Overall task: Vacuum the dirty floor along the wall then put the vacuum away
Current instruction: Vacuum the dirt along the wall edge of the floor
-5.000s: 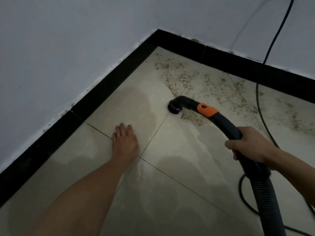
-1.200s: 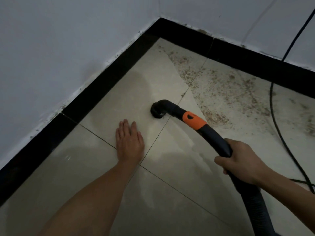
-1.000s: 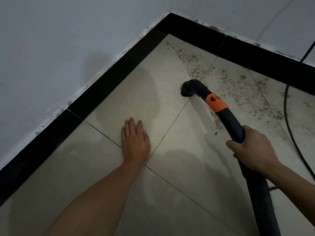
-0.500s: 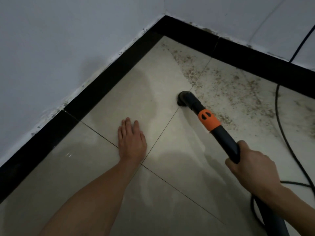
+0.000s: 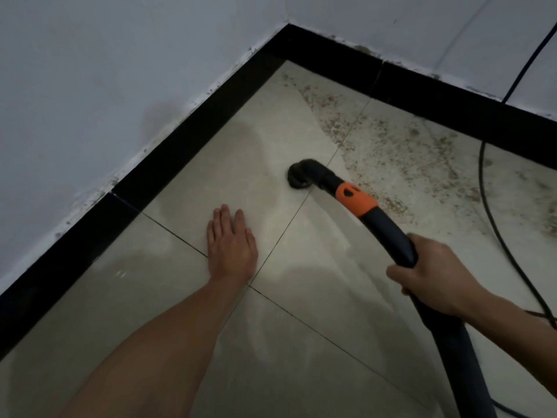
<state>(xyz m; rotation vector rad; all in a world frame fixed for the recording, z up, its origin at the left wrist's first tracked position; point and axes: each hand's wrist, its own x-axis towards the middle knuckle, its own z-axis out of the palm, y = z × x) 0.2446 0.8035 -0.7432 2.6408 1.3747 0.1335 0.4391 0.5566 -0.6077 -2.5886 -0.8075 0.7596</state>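
A: Start with the hands. What are they doing?

B: The right hand [image 5: 434, 279] is wrapped tight round the vacuum hose handle [image 5: 388, 233], a smooth, curved black tube. The left hand [image 5: 232, 245] lies flat, palm down and fingers spread slightly, on the floor tile [image 5: 241, 164], holding nothing.

A: And beyond the grip?

B: Past the right hand's fingers the tube carries an orange collar [image 5: 355, 200] with small dark slots, then bends into a round black nozzle [image 5: 301, 178] pressed against the tile, just beside a grout line. The tiles are pale, glossy and large. To the nozzle's right lies a speckled brown patch of dirt [image 5: 398, 152], grainy, running towards the black skirting [image 5: 452, 95] under the far wall; the tile to the nozzle's left looks clean.

A: Anything hard to make out?

B: The hose leaves the picture at the bottom right, so the vacuum's body is out of sight. A thin black cable [image 5: 488, 206] hangs down the white wall [image 5: 90, 70] and trails across the floor, passing behind the right forearm. The nozzle's mouth is hidden against the tile.
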